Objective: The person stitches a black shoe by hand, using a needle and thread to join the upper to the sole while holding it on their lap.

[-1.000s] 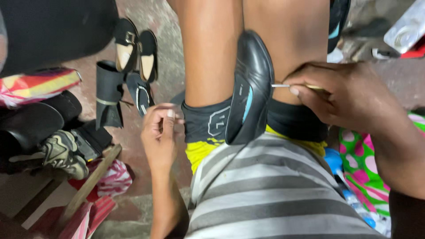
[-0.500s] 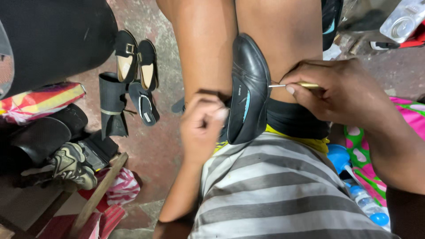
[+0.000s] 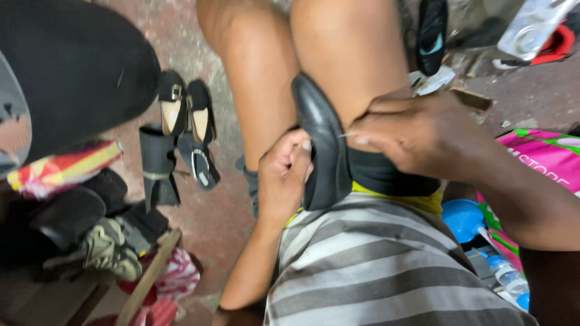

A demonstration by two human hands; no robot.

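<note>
Seen from above, a seated person holds a black leather shoe (image 3: 323, 154) wedged upright between their bare knees, near the centre of the frame. The left hand (image 3: 283, 178) wraps around the shoe's left side, fingers curled and pressed against the leather just below the middle. The right hand (image 3: 417, 136) comes in from the right, thumb and fingertips pinched together on a thin needle (image 3: 345, 134) whose tip meets the shoe's right edge. A grey and white striped shirt (image 3: 374, 265) fills the lower centre, with a strip of yellow cloth just above it.

On the reddish floor (image 3: 217, 211) to the left lies a pair of black flat shoes (image 3: 184, 111), with dark sandals (image 3: 160, 166) just below them. Further left and lower sits a worn sneaker (image 3: 109, 247) among dark footwear. A pink bag (image 3: 544, 157) lies at the right edge, and a blue plastic bottle (image 3: 504, 274) sits in the lower right corner.
</note>
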